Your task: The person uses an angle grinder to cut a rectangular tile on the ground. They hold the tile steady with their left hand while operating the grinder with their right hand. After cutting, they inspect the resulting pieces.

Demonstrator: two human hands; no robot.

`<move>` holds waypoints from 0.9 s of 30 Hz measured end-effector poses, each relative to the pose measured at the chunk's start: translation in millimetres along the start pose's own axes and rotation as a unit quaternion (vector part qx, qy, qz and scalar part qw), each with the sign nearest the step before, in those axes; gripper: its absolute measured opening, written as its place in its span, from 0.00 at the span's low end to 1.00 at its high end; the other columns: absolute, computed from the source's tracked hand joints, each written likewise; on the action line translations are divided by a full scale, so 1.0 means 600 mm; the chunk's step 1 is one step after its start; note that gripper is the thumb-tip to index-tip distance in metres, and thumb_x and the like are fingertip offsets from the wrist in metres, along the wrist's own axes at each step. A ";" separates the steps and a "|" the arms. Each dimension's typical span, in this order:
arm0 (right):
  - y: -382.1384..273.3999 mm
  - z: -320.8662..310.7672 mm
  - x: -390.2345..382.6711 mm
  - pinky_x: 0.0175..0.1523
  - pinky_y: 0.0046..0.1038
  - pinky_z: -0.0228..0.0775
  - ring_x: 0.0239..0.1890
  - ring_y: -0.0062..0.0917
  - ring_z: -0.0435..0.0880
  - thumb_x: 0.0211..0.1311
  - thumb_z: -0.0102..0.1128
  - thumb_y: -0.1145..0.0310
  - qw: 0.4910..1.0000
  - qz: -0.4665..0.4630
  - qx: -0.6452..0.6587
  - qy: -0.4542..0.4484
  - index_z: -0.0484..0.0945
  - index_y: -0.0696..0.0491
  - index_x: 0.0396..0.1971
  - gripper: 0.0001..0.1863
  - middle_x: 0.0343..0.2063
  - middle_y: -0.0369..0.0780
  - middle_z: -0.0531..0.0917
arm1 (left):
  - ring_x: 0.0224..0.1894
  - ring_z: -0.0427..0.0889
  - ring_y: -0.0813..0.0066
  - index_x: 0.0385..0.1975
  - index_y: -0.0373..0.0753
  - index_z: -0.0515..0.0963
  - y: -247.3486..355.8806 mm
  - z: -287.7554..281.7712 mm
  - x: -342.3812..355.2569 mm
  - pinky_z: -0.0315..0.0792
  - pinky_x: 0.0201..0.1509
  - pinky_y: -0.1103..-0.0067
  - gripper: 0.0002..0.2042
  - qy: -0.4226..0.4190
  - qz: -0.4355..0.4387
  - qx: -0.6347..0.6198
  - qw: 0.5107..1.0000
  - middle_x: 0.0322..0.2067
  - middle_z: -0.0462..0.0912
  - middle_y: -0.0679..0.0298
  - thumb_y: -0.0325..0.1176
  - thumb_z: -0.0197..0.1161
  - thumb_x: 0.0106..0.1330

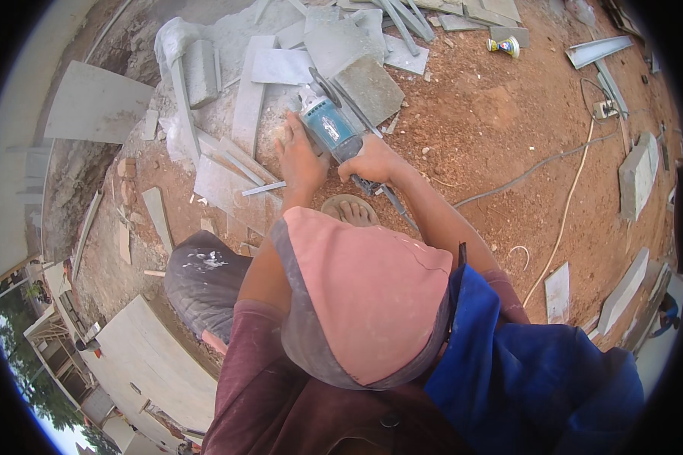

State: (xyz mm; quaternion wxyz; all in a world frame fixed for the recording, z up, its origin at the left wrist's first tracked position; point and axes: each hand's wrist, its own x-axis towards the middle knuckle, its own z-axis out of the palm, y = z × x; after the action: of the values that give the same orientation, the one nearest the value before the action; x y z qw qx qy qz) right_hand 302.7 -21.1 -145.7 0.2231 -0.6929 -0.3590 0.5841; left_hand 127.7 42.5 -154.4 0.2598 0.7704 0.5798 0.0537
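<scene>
A blue angle grinder point(330, 127) with a grey head lies slantwise ahead of me, its dark round disc point(325, 86) at the far end. My right hand point(373, 161) is wrapped round the rear of its body, and a dark cord trails back from there. Close along the grinder's left side is my left hand point(302, 161), fingers stretched forward and apart; whether it touches the tool I cannot tell. Beyond the disc, a grey stone slab point(369, 89) and a paler slab point(282, 67) lie among dusty offcuts.
Narrow strips point(263, 188) lie left of my sandalled foot point(350, 208). A pale cable point(571, 199) and a grey cord point(520, 176) cross the reddish soil to a socket box point(605, 109). Slab pieces point(639, 176) stand at right; a small cup point(503, 47) lies at the back.
</scene>
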 end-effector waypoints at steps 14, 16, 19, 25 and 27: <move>0.010 0.004 0.003 0.49 0.33 0.81 0.43 0.41 0.90 0.31 0.80 0.62 1.000 -0.006 0.011 0.001 0.85 0.70 0.40 0.34 0.41 0.55 0.89 | 0.83 0.58 0.53 0.83 0.29 0.39 0.000 -0.001 0.000 0.43 0.86 0.49 0.57 0.009 0.010 -0.006 1.000 0.81 0.63 0.54 0.35 0.76 0.62; 0.004 0.004 -0.001 0.50 0.33 0.81 0.44 0.41 0.90 0.31 0.81 0.62 1.000 -0.007 0.009 0.005 0.85 0.71 0.40 0.34 0.41 0.56 0.89 | 0.83 0.58 0.53 0.83 0.28 0.39 -0.003 0.000 -0.002 0.44 0.86 0.49 0.57 0.011 0.013 0.001 1.000 0.80 0.63 0.54 0.35 0.76 0.62; 0.000 0.002 -0.007 0.50 0.33 0.81 0.44 0.41 0.90 0.31 0.81 0.61 1.000 -0.006 0.009 0.006 0.85 0.72 0.40 0.35 0.41 0.57 0.89 | 0.83 0.58 0.53 0.83 0.28 0.40 -0.005 0.003 0.000 0.44 0.87 0.50 0.57 0.013 0.013 0.009 1.000 0.80 0.63 0.54 0.35 0.76 0.62; 0.008 0.005 -0.001 0.50 0.33 0.82 0.44 0.42 0.90 0.31 0.80 0.61 1.000 -0.002 0.003 0.010 0.85 0.72 0.40 0.35 0.41 0.58 0.89 | 0.83 0.59 0.53 0.83 0.29 0.41 -0.004 0.002 -0.001 0.45 0.86 0.50 0.57 0.019 0.019 -0.006 1.000 0.80 0.64 0.54 0.35 0.76 0.61; 0.001 0.003 -0.009 0.50 0.33 0.81 0.44 0.42 0.90 0.31 0.80 0.61 1.000 0.003 -0.006 0.020 0.85 0.72 0.40 0.35 0.41 0.57 0.89 | 0.83 0.59 0.53 0.83 0.29 0.41 -0.003 0.001 -0.001 0.45 0.86 0.50 0.57 0.017 0.015 -0.009 1.000 0.80 0.64 0.54 0.36 0.76 0.61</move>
State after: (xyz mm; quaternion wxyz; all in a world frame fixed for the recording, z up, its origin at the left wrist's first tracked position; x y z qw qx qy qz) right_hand 301.0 -26.0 -142.8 0.2248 -0.7066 -0.3559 0.5689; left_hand 126.1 42.3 -155.7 0.2555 0.7758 0.5719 0.0758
